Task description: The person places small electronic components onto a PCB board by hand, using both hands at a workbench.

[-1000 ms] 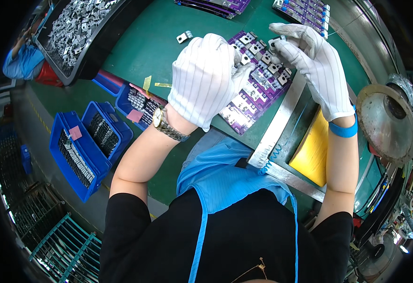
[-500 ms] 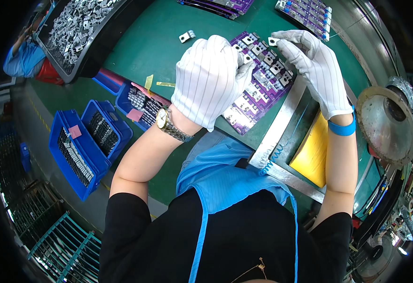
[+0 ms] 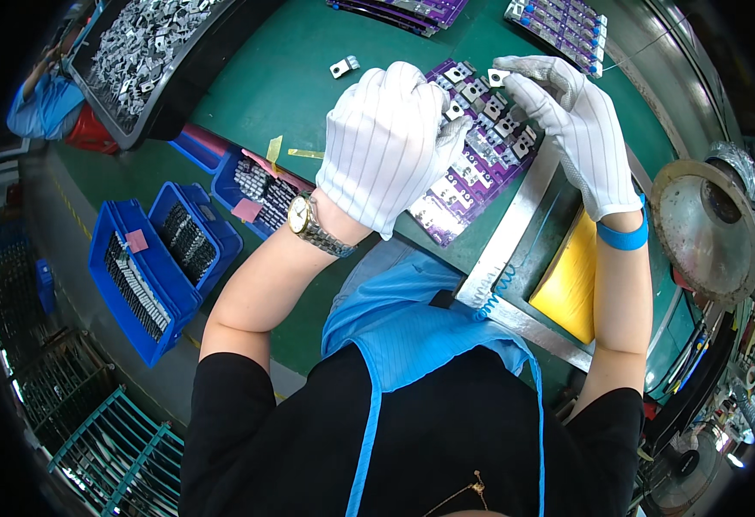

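Both gloved hands work over the purple board on the green bench.

My left hand [image 3: 386, 142], in a white striped glove, curls over the board [image 3: 468, 155] with fingertips pinched together at its middle; what they grip is hidden, so I cannot tell. My right hand [image 3: 567, 121] pinches a small metal clip [image 3: 496, 78] between thumb and forefinger just above the board's far end. The board is a long purple panel lying slantwise beside a metal frame [image 3: 515, 224], its rows filled with small silver-grey clips; its near end shows bare white pads. A loose clip [image 3: 341, 65] lies on the bench [image 3: 283, 77] apart, a tray [image 3: 149, 43] of metal parts farther left, blue bins [image 3: 158, 258] below.
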`<state>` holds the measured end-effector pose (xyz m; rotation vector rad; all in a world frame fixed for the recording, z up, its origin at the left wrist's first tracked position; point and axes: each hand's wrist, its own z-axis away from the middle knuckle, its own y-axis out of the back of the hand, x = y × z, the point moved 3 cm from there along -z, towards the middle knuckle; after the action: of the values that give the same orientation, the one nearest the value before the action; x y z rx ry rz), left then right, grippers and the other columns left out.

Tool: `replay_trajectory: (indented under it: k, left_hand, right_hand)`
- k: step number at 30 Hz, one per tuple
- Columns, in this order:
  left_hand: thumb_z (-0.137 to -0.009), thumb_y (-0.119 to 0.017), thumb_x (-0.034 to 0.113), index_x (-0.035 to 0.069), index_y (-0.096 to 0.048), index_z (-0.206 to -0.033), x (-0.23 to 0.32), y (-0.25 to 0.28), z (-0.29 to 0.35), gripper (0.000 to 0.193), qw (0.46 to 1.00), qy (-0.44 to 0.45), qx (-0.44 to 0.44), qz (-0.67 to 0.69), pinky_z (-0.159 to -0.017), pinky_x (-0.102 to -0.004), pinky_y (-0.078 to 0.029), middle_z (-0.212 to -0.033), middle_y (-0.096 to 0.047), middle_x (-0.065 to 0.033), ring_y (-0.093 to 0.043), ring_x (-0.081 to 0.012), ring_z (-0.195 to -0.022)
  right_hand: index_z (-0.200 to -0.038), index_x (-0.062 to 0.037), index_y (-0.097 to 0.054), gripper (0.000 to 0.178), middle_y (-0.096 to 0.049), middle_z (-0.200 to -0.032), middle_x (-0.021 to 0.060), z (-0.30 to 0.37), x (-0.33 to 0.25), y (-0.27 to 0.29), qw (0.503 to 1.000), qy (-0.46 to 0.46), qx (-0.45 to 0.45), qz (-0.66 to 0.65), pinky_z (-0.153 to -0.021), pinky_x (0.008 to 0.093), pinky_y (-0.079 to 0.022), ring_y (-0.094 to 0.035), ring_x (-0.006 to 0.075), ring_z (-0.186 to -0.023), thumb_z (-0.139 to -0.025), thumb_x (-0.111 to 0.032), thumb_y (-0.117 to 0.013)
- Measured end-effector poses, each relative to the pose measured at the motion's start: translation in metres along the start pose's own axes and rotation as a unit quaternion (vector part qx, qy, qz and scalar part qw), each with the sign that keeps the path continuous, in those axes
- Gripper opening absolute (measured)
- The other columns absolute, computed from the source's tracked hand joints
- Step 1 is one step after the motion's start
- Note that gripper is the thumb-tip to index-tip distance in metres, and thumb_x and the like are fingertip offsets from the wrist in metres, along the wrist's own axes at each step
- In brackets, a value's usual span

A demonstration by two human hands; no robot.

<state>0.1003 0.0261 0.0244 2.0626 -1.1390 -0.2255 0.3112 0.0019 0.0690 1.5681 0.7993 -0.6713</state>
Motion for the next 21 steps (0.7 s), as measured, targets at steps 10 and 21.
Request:
replay_trajectory:
  k: [10, 21]
  left_hand:
    - [-0.082, -0.082, 0.032, 0.01, -0.063, -0.086, 0.0, -0.001, 0.0, 0.029, 1.0, 0.024, 0.006, -0.009, -0.065, -0.04, -0.052, -0.089, -0.056, -0.0099, -0.062, -0.0278, -0.078]
    - [-0.079, -0.091, 0.022, 0.006, -0.072, -0.1, 0.001, 0.018, -0.003, 0.033, 0.998, 0.042, -0.003, 0.045, -0.077, -0.0389, -0.059, -0.096, -0.07, -0.0105, -0.07, -0.0301, -0.086]
  right_hand:
    - [-0.123, -0.0038, -0.076, 0.036, -0.078, -0.112, 0.0138, 0.001, -0.002, -0.001, 0.999, 0.018, 0.005, 0.025, -0.092, 0.033, -0.057, -0.076, 0.0238, -0.1, -0.102, -0.033, -0.071]
    - [-0.128, -0.0048, -0.076, 0.036, -0.078, -0.119, 0.0058, 0.006, -0.012, 0.002, 0.996, -0.003, -0.006, -0.086, -0.096, 0.0289, -0.055, -0.072, 0.0137, -0.104, -0.101, -0.03, -0.074]
